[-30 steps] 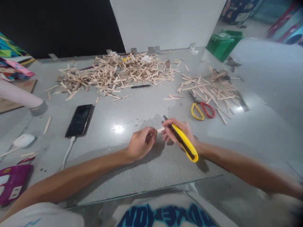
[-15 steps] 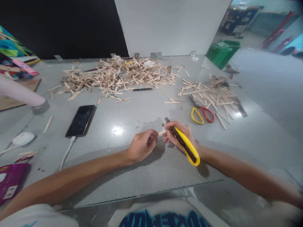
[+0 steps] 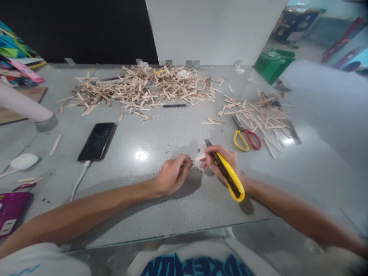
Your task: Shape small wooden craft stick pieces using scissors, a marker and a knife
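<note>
Near the middle of the glass-topped table, my left hand (image 3: 174, 174) is closed, its fingertips pinching one end of a short flat wooden stick (image 3: 199, 157). The stick's other end reaches the fingers of my right hand (image 3: 222, 163). That hand is wrapped round a yellow and black utility knife (image 3: 230, 174), with the blade end pointing up and away from me and the yellow butt toward me. Whether the right fingertips also grip the stick is hard to make out. Small dark bits lie on the glass just beyond my hands.
A heap of wooden sticks (image 3: 143, 90) spreads along the back, with a smaller pile (image 3: 264, 115) at the right. Scissors (image 3: 247, 138) with red and yellow handles lie before it. A black pen (image 3: 174, 105), a plugged-in phone (image 3: 97, 142) and a white mouse (image 3: 24, 161) also lie here.
My hands have drawn slightly apart, and more of the wooden stick shows between them. The knife stays in my right hand. The whole view has shifted a little.
</note>
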A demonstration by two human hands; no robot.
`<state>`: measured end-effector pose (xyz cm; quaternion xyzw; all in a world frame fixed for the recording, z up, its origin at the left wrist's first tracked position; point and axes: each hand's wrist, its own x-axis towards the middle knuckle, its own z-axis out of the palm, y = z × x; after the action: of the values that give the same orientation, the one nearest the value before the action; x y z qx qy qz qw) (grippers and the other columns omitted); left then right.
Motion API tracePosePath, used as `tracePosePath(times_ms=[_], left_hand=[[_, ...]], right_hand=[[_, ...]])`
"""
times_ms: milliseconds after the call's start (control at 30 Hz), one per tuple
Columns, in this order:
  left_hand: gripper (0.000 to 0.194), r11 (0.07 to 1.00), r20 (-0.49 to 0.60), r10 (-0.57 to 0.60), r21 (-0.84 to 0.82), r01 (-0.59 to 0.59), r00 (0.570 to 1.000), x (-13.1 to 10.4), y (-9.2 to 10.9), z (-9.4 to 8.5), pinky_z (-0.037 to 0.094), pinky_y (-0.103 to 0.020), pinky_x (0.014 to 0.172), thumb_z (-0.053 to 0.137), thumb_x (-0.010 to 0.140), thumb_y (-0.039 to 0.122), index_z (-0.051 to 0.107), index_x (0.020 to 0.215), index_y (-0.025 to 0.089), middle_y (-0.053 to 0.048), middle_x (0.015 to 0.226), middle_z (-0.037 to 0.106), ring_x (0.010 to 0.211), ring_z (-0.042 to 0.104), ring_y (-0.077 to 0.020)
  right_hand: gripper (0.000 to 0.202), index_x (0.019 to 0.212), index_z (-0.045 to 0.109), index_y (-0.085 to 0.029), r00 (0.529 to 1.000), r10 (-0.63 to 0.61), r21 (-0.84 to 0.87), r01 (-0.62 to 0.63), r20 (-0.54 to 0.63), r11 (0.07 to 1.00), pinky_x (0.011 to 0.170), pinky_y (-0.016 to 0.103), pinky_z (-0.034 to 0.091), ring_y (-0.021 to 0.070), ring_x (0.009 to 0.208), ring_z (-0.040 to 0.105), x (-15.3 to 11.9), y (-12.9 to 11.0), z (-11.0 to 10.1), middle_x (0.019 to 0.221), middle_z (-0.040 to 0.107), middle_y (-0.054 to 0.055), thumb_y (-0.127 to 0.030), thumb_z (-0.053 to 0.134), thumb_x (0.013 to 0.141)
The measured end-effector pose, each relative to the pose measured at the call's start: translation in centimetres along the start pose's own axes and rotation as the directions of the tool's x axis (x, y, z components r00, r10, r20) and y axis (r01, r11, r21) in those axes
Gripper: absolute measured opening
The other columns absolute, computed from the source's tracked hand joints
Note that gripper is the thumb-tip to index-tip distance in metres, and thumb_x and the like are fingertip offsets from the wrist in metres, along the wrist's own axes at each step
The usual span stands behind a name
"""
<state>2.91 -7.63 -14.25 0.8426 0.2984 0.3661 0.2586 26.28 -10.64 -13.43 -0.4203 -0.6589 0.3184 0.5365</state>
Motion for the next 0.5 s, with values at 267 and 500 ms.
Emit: tracePosePath(times_ms=[267, 500], left_hand=[[0.011, 0.994, -0.028, -0.096, -0.063, 0.095, 0.995, 0.1, 0.0, 0.3, 0.047, -0.017, 0.055, 0.049, 0.113, 0.025, 0.052, 0.123, 0.021, 0.0, 0.081, 0.073, 0.061, 0.067, -0.0102], [0.027, 0.984, -0.041, -0.148, -0.103, 0.143, 0.988, 0.1, -0.3, 0.5, 0.042, -0.016, 0.053, 0.05, 0.11, 0.021, 0.049, 0.138, 0.02, 0.006, 0.079, 0.066, 0.057, 0.057, -0.0075]], right_hand=[[0.012, 0.115, 0.065, -0.025, 0.997, 0.033, 0.008, -0.033, -0.067, 0.999, 0.06, 0.026, 0.068, 0.0164, 0.06, 0.08, 0.7, 0.0, -0.3, 0.074, 0.08, -0.002, -0.035, 0.067, 0.109], [0.015, 0.122, 0.066, -0.026, 0.989, -0.034, -0.075, 0.023, -0.141, 0.997, 0.067, 0.03, 0.069, 0.0183, 0.076, 0.083, 1.1, 0.4, -0.5, 0.095, 0.084, 0.003, -0.034, 0.066, 0.11]])
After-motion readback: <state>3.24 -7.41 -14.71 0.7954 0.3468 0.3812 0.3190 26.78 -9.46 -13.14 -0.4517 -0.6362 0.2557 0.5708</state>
